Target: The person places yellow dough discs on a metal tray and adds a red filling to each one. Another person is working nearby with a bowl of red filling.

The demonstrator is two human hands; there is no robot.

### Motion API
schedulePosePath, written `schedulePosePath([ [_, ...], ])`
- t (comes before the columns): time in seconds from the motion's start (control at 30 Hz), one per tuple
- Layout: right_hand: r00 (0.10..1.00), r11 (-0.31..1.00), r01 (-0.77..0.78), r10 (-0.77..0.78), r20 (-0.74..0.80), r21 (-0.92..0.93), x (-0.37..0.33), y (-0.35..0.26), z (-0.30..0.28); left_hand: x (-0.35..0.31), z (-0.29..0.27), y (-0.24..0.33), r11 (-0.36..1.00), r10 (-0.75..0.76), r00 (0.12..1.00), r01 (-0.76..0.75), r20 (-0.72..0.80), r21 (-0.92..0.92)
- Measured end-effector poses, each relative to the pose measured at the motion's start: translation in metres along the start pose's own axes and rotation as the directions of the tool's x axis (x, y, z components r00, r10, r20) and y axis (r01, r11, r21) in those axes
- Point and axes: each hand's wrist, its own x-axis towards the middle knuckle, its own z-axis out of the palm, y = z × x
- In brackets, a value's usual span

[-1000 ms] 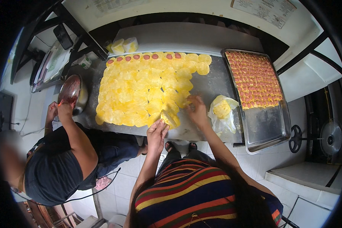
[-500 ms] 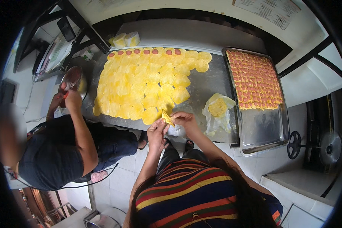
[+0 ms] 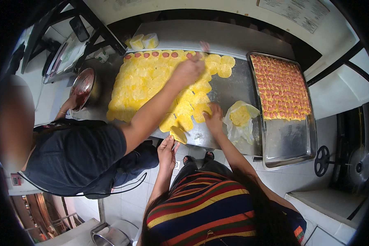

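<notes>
My left hand pinches a small stack of round yellow dough wrappers just over the front edge of the metal table. At the right end of the wrapper layer, my right hand has its fingertips closed on the edge of one dough wrapper, which lies against its neighbours. Overlapping yellow wrappers spread across the table to the left. Along their far row sit several pink lumps of filling.
A co-worker's arm crosses over the wrappers to the far row; their other hand is at a metal bowl. Right of me lie a plastic bag with wrappers and a metal tray partly covered with filled pieces. White rolls stand behind.
My hands have parted: the right moved up and right to the layer's edge with a wrapper, while the left kept the stack. The co-worker's arm swung from the bowl to the far row.
</notes>
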Motion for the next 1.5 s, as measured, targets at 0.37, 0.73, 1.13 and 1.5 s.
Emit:
schedulePosePath([
  [0.37, 0.970, 0.966, 0.205, -0.179, 0.167, -0.155, -0.021, 0.003, -0.004, 0.017, 0.008, 0.014, 0.998, -0.070, 0.994, 0.070, 0.089, 0.005],
  [0.73, 0.866, 0.807, -0.325, 0.044, 0.499, 0.493, -0.037, -0.081, -0.009, 0.028, 0.016, 0.017, 0.995, -0.104, 0.978, 0.101, 0.181, 0.028],
  [1.13, 0.766, 0.292, -0.611, 0.453, 0.457, 0.736, -0.031, -0.054, -0.004, 0.031, 0.007, 0.030, 0.998, -0.068, 0.984, 0.066, 0.162, 0.020],
  [1.5, 0.965, 0.961, -0.243, 0.254, 0.072, -0.128, -0.042, -0.022, -0.020, 0.039, -0.027, 0.042, 0.999, -0.042, 0.990, 0.045, 0.133, -0.022],
])
